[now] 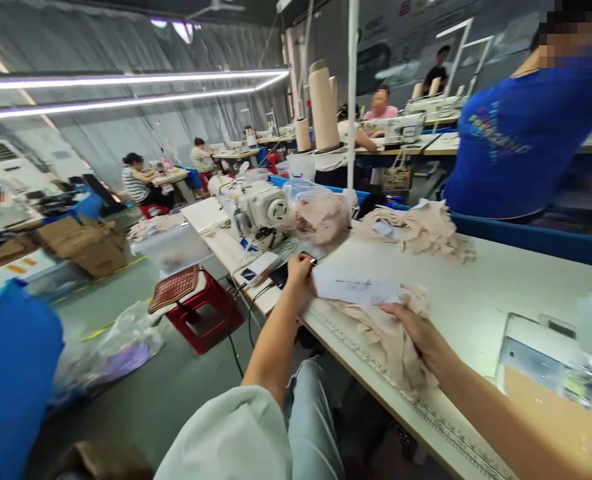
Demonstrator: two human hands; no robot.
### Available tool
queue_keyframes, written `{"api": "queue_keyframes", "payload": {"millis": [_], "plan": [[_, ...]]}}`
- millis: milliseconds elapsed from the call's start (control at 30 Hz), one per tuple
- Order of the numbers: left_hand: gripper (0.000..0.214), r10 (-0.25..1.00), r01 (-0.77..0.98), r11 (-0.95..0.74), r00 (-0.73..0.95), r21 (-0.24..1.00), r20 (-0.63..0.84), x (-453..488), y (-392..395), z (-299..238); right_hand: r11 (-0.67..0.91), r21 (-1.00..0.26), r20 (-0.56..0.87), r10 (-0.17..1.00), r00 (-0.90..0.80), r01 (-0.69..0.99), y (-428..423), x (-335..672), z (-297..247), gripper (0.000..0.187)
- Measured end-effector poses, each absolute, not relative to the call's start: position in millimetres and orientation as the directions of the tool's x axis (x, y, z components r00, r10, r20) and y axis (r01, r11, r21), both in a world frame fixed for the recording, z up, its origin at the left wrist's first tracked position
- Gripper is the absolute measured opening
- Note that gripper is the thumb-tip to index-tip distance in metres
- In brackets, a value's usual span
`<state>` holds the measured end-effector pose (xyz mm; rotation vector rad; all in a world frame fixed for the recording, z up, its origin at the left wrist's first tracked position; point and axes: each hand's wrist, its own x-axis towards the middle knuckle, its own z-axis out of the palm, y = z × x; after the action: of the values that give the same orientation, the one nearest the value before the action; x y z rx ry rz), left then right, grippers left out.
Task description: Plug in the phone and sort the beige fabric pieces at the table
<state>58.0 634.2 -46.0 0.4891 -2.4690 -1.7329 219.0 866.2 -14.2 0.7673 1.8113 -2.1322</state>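
Note:
A white paper slip (356,285) with a line of print lies over a bundle of beige fabric pieces (383,333) at the table's front edge. Fingers pinched, my left hand (301,272) grips the slip's left end. My right hand (421,337) is closed round the right side of the fabric bundle, its thumb against the lower edge of the paper. Part of the cloth hangs down over the ruler marks (371,363) along the table edge. Behind my left hand lie a white power bank-like box (260,268) and a dark flat object, partly covered.
A sewing machine (256,207) stands at the table's far left, beside bagged beige cloth (321,217). More fabric (416,227) lies at the back. A clear tray (541,353) is at right, a red stool (201,320) at left. A person in blue (521,140) is close behind the table.

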Motion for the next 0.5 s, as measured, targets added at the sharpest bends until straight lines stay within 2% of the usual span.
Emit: {"api": "queue_keyframes", "payload": {"millis": [100,200,433,500], "plan": [[0.023,-0.3,-0.241,0.236,-0.939,0.941,-0.166,50,628,-51,-0.211,-0.838,-0.54,0.192,-0.819,0.503,864,219,-5,0.014],[0.024,-0.311,-0.221,0.208,-0.939,0.953,-0.15,49,622,-51,-0.17,-0.853,-0.521,0.209,-0.828,0.494,876,220,-5,0.02],[0.011,-0.333,-0.078,0.226,-0.943,0.971,0.002,36,617,-22,-0.092,-0.859,-0.51,0.22,-0.831,0.503,899,215,-18,0.017],[0.019,-0.312,-0.005,0.241,-0.947,0.97,0.072,41,618,-9,-0.094,-0.87,-0.491,0.24,-0.837,0.484,892,210,-18,0.015]]}}
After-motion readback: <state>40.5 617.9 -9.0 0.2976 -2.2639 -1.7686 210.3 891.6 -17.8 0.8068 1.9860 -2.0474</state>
